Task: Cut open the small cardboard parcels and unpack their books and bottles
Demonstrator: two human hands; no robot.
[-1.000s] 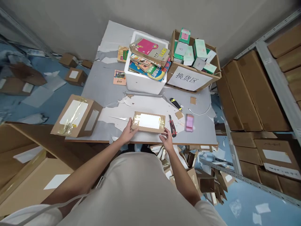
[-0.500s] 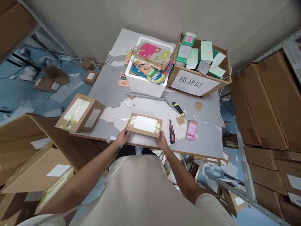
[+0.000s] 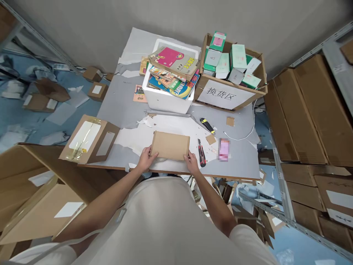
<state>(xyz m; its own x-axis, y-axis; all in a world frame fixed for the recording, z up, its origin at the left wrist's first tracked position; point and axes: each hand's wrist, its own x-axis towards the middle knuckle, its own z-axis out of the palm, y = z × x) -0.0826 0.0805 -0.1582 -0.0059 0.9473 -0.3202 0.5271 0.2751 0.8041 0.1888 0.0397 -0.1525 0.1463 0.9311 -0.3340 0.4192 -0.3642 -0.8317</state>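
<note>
A small brown cardboard box [image 3: 170, 145] is held between my two hands above the table's front edge, a plain side facing up. My left hand [image 3: 147, 159] grips its near left corner, thumb on top. At the near right corner, my right hand [image 3: 191, 163] grips it in the same way. Just right of the box lies a red and black box cutter [image 3: 201, 152] with its blade end pointing away from me. Farther back is a yellow and black cutter [image 3: 207, 125]. A blurred pink item [image 3: 223, 149] lies to the right.
A white foam box [image 3: 167, 101] full of books stands at the back, beside an open carton [image 3: 231, 96] of green boxes. A taped carton [image 3: 89, 140] sits at the table's left edge. Shelving with cartons [image 3: 298, 110] flanks the right; a big open carton [image 3: 35, 173] stands left.
The small box has been turned over: its white label and tape faced up before, and now a plain brown side does. Both hands keep hold of it. The view has shifted slightly.
</note>
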